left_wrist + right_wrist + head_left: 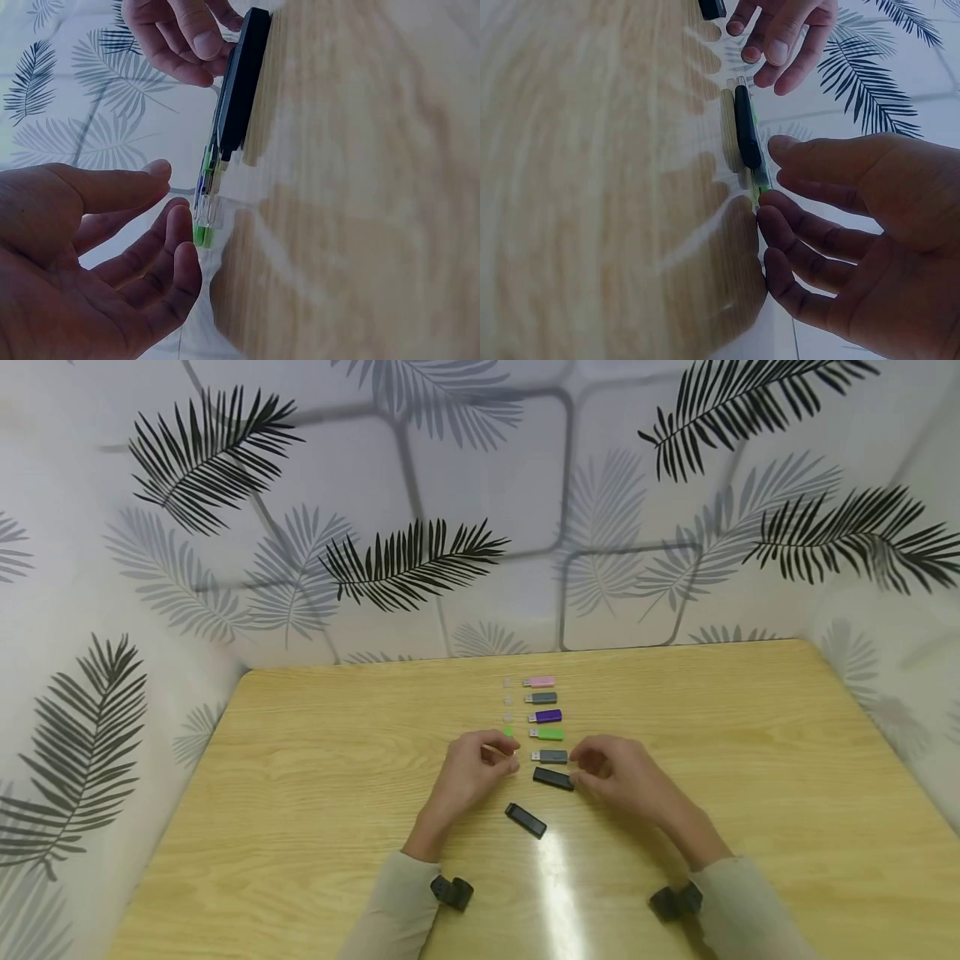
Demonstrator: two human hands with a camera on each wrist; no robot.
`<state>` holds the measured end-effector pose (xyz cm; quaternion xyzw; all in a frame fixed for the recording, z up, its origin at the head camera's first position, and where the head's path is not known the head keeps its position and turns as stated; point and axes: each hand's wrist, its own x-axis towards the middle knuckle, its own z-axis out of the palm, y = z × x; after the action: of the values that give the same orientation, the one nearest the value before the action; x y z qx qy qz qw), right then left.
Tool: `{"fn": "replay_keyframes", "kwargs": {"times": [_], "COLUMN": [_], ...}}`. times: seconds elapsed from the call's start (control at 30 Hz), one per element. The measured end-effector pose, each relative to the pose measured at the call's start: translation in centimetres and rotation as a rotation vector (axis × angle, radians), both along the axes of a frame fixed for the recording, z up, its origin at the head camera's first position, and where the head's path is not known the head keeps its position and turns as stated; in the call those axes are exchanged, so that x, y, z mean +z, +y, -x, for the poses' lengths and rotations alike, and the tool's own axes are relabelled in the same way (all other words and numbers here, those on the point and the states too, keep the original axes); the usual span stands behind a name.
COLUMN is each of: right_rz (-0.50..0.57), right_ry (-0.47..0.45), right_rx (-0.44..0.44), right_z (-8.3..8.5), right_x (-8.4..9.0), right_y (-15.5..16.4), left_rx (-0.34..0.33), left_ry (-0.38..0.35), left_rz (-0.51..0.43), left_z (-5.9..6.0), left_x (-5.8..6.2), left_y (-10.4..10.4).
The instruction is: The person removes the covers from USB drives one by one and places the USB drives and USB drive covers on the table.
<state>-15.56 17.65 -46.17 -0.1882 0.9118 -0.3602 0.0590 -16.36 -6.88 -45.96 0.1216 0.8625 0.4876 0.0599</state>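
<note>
In the head view my left hand (474, 767) hovers at the near end of a column of small caps, fingers loosely bent, nothing visibly held. A green cap (507, 732) lies just beyond its fingertips. Opposite, my right hand (617, 775) is at the right ends of a grey USB stick (551, 757) and a black USB stick (553, 778); its thumb is very near the black one, and contact cannot be told. Thumb and fingers stand apart in the right wrist view. A second black USB stick (526, 820) lies slanted nearer me.
Farther back lie green (550, 734), purple (547, 717), grey (543, 697) and pink (541, 682) USB sticks, plugs pointing left. Clear caps (507, 700) lie left of them. The wooden table (337, 777) meets a leaf-patterned wall covering (487, 593) at the back.
</note>
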Motion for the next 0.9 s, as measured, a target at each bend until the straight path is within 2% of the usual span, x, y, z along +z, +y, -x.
{"fn": "replay_keyframes", "kwargs": {"times": [0.2,0.37,0.7,0.9], "right_rz": [0.009,0.001,-0.04,-0.035], "right_ry": [-0.033,-0.022,-0.002,-0.006], "right_rx": [0.032,0.042,0.051,0.093], "right_z": [-0.2,-0.4,-0.5,-0.5], "right_x": [-0.1,-0.2,-0.3,-0.1], "right_y": [-0.3,-0.7,-1.1,-0.5], "left_rx": [-0.022,-0.051,-0.112,-0.135], "left_ry": [-0.045,-0.06,-0.049,-0.023], "left_rz": [-0.001,-0.008,-0.03,-0.04], "left_z": [-0.3,-0.5,-1.4,-2.0], "left_x": [0.1,0.3,0.3,0.4], "left_y": [0.3,0.4,1.5,2.3]}}
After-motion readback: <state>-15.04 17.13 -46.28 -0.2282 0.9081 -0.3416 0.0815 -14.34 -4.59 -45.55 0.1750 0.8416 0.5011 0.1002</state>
